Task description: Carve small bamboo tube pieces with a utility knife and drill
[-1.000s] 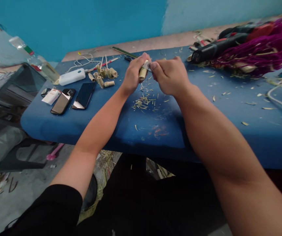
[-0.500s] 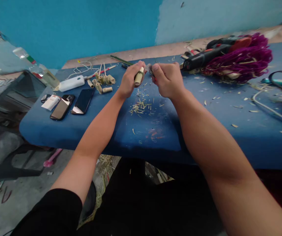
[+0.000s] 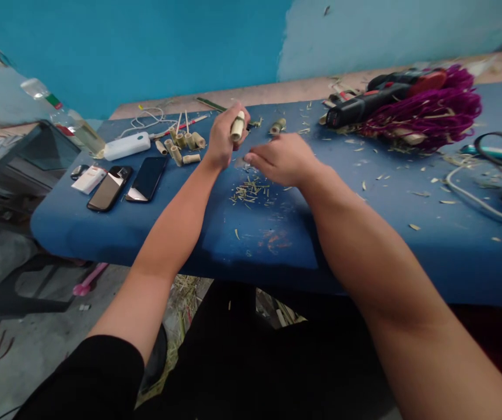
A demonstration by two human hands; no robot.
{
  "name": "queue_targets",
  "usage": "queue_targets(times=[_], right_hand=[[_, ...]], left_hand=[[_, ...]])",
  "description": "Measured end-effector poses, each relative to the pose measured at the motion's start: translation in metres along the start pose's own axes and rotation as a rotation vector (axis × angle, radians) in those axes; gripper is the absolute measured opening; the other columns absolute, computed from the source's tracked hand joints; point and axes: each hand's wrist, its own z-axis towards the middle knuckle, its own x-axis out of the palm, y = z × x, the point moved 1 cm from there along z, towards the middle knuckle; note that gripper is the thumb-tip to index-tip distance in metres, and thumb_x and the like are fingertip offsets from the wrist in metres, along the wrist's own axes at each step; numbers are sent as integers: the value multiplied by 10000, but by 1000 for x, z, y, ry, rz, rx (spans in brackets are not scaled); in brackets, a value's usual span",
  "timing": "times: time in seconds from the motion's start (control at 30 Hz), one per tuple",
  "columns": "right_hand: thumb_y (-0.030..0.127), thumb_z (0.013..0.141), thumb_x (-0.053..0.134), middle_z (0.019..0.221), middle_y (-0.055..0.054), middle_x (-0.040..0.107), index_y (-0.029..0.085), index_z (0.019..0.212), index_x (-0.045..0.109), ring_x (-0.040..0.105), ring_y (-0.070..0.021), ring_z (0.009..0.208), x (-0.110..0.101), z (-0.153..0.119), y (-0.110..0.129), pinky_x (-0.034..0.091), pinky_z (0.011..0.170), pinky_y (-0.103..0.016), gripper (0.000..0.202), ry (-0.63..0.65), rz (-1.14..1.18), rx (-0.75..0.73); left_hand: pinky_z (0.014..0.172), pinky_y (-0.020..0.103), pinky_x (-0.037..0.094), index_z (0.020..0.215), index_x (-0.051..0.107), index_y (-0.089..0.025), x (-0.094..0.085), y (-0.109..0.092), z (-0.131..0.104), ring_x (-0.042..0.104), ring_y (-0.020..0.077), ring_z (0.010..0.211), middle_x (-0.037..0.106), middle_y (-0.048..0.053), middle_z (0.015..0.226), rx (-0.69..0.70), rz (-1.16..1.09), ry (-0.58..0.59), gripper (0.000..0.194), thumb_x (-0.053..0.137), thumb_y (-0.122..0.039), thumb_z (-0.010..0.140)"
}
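My left hand is closed around a short piece of bamboo, its pale cut end pointing toward me. Just to the right, my right hand is held low over the blue table with its fingers bent together and the thumb toward the left hand. Whatever it pinches is mostly hidden and blurred. A second bamboo piece lies behind the right hand. Thin shavings are scattered on the table below both hands. Several cut bamboo tubes stand and lie to the left of my left hand.
Two phones, a white box, a white device and a clear bottle are at the left. A black power tool rests against purple fibres at the right. A white cable curves nearby.
My right hand has lowered and turned palm down, exposing the bamboo piece behind it. My left hand has shifted slightly left, still gripping its bamboo piece.
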Motion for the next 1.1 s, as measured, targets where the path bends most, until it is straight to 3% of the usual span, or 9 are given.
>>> queue_targets(times=[0.1,0.27,0.47,0.63,0.73,0.87,0.97,1.1], right_hand=[[802,1111,313,637,-41,556,262,720,560,540,-213,669,0,-1,3,399,732,-383,711,-2,111,-13],[850,1106,199,675,-44,592,283,741,563,589,-223,704,-10,-4,-3,427,739,-386,767,-258,192,106],[808,1120,216,673,-45,570,278,750,567,556,-225,681,-8,-2,-2,396,757,-395,736,-165,103,90],[781,1098,342,620,-34,500,266,716,545,491,-216,640,-3,-2,4,356,715,-384,672,-6,18,8],[829,1103,252,631,-32,537,269,706,514,515,-201,636,-6,-3,4,392,723,-384,735,-117,174,18],[891,1086,228,630,-18,534,278,698,506,529,-193,631,-10,-4,3,416,723,-382,777,-345,288,72],[912,1074,239,631,-19,528,276,698,510,532,-192,630,-10,-4,3,409,711,-383,787,-333,277,56],[941,1052,168,660,-39,556,283,744,555,583,-221,687,-10,-4,5,426,729,-395,823,-276,189,84]], left_hand=[[502,363,298,696,544,-291,0,0,1,364,157,485,414,-14,511,61,10,-65,703,427,-894,1037],[553,305,402,681,571,-250,12,-9,-11,515,164,573,454,-3,555,67,21,-8,679,550,-820,1048],[579,303,437,661,572,-245,12,-12,-14,542,172,595,445,-1,545,37,20,-32,632,594,-715,1082],[467,291,292,679,566,-243,5,-9,-4,337,117,462,393,-25,557,128,-88,-80,638,517,-696,1124],[444,256,221,701,577,-221,7,-14,-5,315,88,443,401,-39,548,140,-108,-49,600,566,-635,1135],[448,202,217,750,568,-200,16,-16,-10,359,60,426,409,-63,552,-45,-153,-68,530,629,-562,1133],[480,200,261,742,549,-197,21,-14,-13,364,56,441,360,-77,559,-65,-136,-85,530,653,-549,1124],[510,270,303,673,527,-218,23,-8,-14,304,85,462,366,-64,522,81,-44,-14,588,624,-576,1129]])
